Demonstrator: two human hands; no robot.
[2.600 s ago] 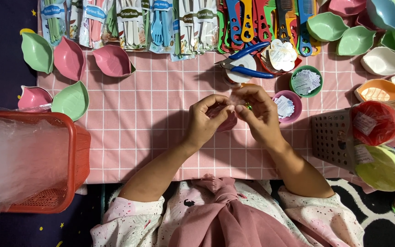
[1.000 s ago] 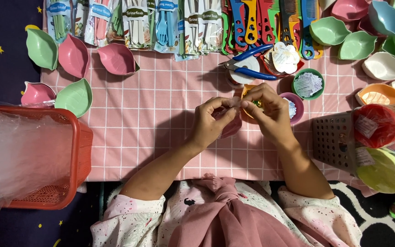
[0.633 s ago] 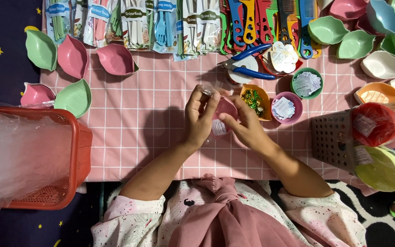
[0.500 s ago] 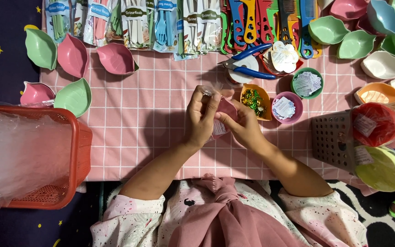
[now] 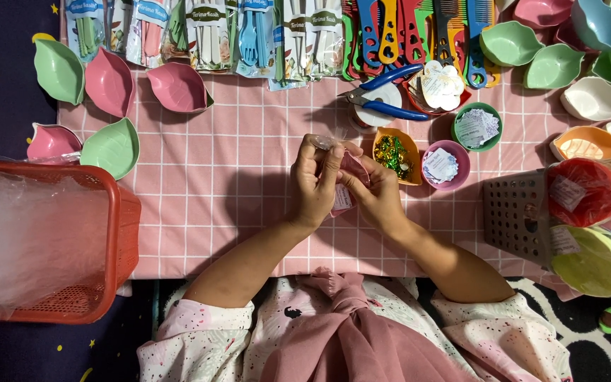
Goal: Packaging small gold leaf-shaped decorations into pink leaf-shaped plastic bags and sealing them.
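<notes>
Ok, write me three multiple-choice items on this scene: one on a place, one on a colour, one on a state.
1. Where does the orange bowl of green and gold bits stand?
A. inside the red basket
B. just right of the hands
C. on the person's lap

2. What colour are the pliers' handles?
A. blue
B. yellow
C. white

3. What are the two hands doing?
A. lying flat and apart
B. resting in the basket
C. together pinching a small pink item in clear wrap

Answers: 1 B, it sits beside the right hand. 2 A, both handles are blue. 3 C, the left hand and right meet on the small pink item.
</notes>
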